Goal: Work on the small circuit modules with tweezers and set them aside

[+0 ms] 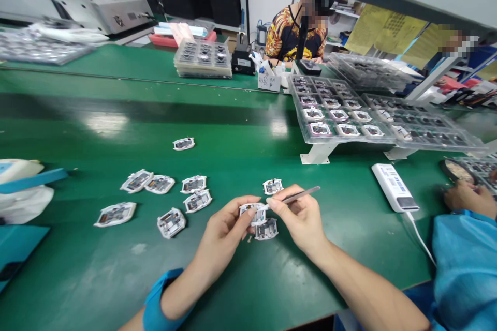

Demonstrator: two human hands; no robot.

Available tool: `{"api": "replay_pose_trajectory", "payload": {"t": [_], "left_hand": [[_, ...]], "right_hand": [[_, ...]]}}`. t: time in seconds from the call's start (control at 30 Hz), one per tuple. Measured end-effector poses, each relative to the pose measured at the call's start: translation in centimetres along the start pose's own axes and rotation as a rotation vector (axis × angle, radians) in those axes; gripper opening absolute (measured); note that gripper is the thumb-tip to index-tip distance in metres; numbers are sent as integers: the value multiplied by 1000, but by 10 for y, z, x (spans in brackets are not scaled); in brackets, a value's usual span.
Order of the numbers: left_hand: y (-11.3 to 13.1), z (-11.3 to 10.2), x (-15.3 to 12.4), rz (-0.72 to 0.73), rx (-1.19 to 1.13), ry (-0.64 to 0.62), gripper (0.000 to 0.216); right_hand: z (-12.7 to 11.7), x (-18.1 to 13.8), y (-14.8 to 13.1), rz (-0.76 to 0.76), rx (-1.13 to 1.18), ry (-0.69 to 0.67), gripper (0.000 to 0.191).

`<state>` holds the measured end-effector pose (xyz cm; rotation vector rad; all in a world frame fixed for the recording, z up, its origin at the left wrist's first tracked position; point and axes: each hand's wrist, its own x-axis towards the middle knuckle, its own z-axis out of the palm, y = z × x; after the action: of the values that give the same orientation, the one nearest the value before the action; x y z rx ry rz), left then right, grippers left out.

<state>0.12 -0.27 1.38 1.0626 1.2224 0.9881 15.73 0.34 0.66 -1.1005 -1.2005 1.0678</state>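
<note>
Between thumb and fingers, my left hand (229, 227) grips a small white watch case (253, 214) with electronic parts showing inside. My right hand (301, 217) pinches a thin pair of metal tweezers (301, 195), its fingertips at the right edge of that case; the tweezers' tip is too small to make out. Just below the held case lies a second watch case (266, 229), and another watch case (273, 186) rests behind my hands. Several more white cases are spread to the left, among them one case (171, 223) near my left wrist.
Clear plastic trays (337, 137) of watch cases stand on white brackets at the right. A white device (395, 187) with a cable lies before them. At far right is a co-worker's hand (469, 199) and blue sleeve (464, 264). Another person (295, 36) sits across the bench.
</note>
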Motion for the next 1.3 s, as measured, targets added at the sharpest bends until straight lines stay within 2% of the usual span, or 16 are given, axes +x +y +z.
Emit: {"api": "replay_pose_trajectory", "payload": {"t": [0.27,0.53,0.7,0.8,0.93,1.17,1.3], "left_hand": [[-9,-3,1,-63,-77,-22,37],[-3,-2,-4,-126,-255,-73,36],[0,-1,-3,-148,-247,-86,31],[0,-2,-2,-133,-247,-95,28],[-3,-3,-2,-87,-186,-121,28],[-7,-4,-3,-13,-67,-132,26],[-4,-4,-4,-17,-50,-155,28]], "right_hand": [[-2,-2,-3,-109,-82,-22,2],[-2,1,1,-35,-44,-95,6],[-2,3,2,47,19,-114,10],[-2,4,1,96,59,-75,12],[-1,4,1,86,33,-24,12],[-2,3,2,104,20,-27,11],[-2,3,2,124,96,-34,11]]}}
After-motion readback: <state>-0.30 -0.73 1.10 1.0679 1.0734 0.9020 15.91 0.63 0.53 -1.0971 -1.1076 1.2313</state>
